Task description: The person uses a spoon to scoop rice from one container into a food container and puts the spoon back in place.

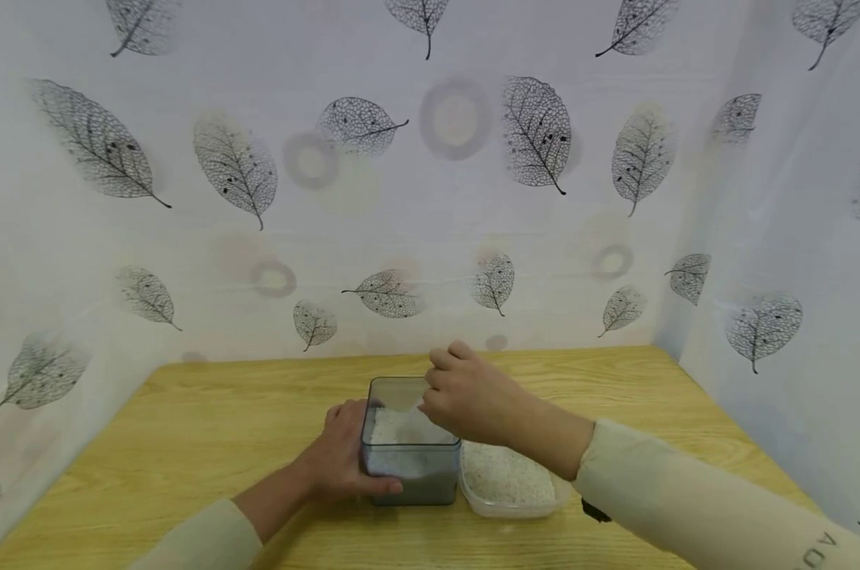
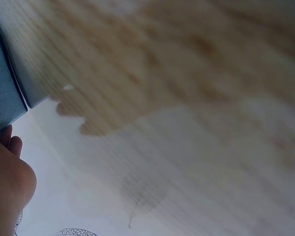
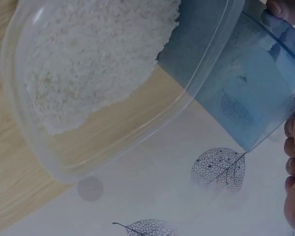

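A smoky clear square box (image 1: 412, 475) with white rice (image 1: 387, 426) inside stands on the table. My left hand (image 1: 344, 455) grips its left side, thumb across the front. Over the box's right rim, my right hand (image 1: 469, 396) has curled fingers and pinches a pale translucent scoop-like utensil (image 1: 417, 413); most of it is hidden. Right beside the box, a clear plastic tub (image 1: 515, 511) holds more rice (image 1: 511, 475). In the right wrist view the tub (image 3: 64, 174) looms large, with the bluish box (image 3: 236, 108) behind it and right fingers (image 3: 291, 147) at the edge.
The wood-grain table (image 1: 245, 419) spreads around both containers. A pale leaf-printed sheet (image 1: 416, 214) hangs behind the table and along its sides. Something dark (image 1: 595, 511) shows beneath the right sleeve near the wrist.
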### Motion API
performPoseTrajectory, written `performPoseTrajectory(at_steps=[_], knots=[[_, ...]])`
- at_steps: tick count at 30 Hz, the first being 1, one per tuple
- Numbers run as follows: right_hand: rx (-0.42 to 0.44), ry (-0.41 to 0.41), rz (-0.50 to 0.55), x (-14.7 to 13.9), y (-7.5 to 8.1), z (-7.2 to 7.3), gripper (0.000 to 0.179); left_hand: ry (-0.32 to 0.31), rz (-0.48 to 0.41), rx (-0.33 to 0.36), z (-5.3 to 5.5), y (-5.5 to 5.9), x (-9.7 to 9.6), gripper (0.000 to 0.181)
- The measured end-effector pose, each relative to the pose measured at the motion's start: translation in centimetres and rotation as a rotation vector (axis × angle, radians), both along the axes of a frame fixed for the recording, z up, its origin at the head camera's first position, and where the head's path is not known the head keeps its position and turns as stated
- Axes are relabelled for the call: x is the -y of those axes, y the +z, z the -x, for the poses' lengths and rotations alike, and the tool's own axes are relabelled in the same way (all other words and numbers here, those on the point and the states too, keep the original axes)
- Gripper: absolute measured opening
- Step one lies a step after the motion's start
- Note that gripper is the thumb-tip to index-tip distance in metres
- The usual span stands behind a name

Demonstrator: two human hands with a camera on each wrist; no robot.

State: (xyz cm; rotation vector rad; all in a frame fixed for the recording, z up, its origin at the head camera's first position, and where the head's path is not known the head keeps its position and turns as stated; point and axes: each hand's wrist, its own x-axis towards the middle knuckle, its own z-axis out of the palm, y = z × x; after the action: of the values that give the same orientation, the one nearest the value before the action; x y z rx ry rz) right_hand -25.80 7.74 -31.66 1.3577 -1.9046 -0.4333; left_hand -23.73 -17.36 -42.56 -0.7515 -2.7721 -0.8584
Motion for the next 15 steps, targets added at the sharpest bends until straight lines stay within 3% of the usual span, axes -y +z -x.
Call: performPoseTrajectory(at_steps=[3,6,15], knots=[[0.239,-0.122,0.084,0.2,-0.2,-0.3,0.036,0.000,0.000,-0.003,0.0,0.0,0.1,0.110],[0.407,-0.213,0.173,0.4,-0.5,-0.5,0.041,-0.004,0.003,-0.016,0.0,0.0,0.1,0.110],[0.675,-0.282,0.393,1.2,-0.9,-1.3,0.046,-0.021,0.002,-0.078,0.1,-0.2,0.1,0.109]])
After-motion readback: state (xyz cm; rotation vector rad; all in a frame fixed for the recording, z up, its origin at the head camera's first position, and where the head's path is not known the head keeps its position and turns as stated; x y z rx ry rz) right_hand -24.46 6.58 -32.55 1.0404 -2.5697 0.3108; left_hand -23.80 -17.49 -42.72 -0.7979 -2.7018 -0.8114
